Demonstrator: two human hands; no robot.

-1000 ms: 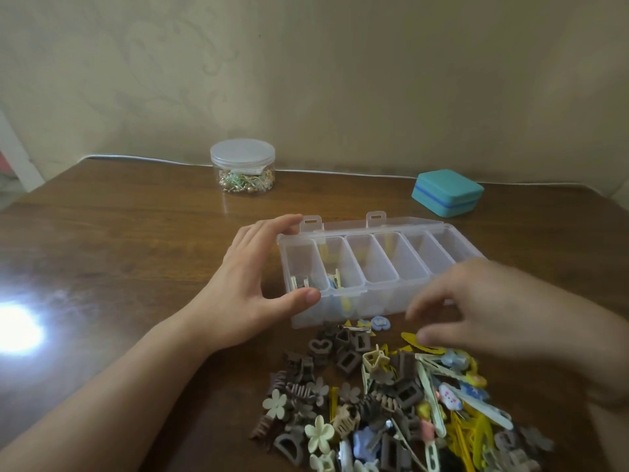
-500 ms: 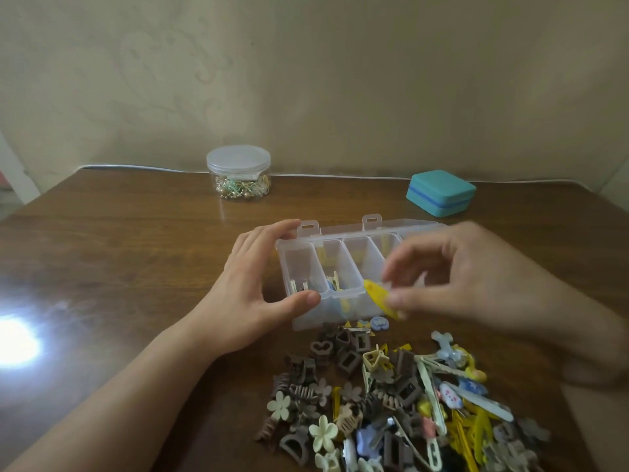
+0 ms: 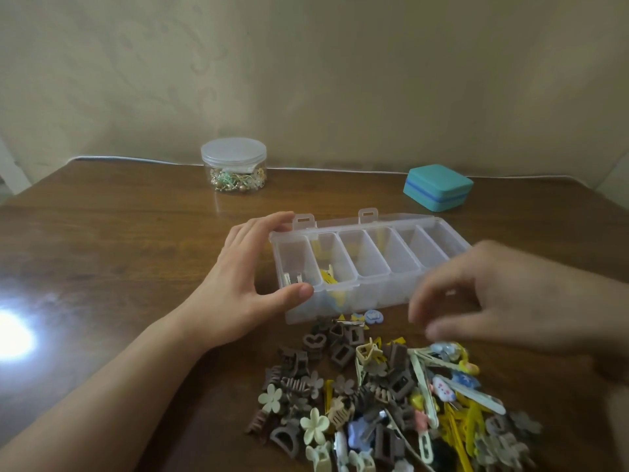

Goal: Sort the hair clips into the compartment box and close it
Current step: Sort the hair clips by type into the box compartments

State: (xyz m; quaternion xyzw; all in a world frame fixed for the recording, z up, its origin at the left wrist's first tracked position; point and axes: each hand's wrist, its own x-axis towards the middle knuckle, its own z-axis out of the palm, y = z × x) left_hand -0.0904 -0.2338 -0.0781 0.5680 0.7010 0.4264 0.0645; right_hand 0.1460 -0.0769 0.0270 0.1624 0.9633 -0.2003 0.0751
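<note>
Brown, cream and yellow hair clips (image 3: 384,396) lie heaped at the near edge of the wooden table (image 3: 119,240) — within easy reach, presumably as the unsorted stock. Right hand (image 3: 483,298) hovers blurred above the heap's far side, fingers loosely curled; whether it holds anything I cannot tell. Left hand (image 3: 248,281) grips the left end of the clear compartment box (image 3: 439,253), thumb on the near wall, fingers over the far rim — likely bracing it against sliding. Box stands just beyond the heap, lid open. Leftmost compartment holds a pale clip (image 3: 292,278), the next some yellow clips (image 3: 327,274); the rest look bare. Farther back, well apart: lidded jar (image 3: 233,165) and teal case (image 3: 437,187), by the wall.
</note>
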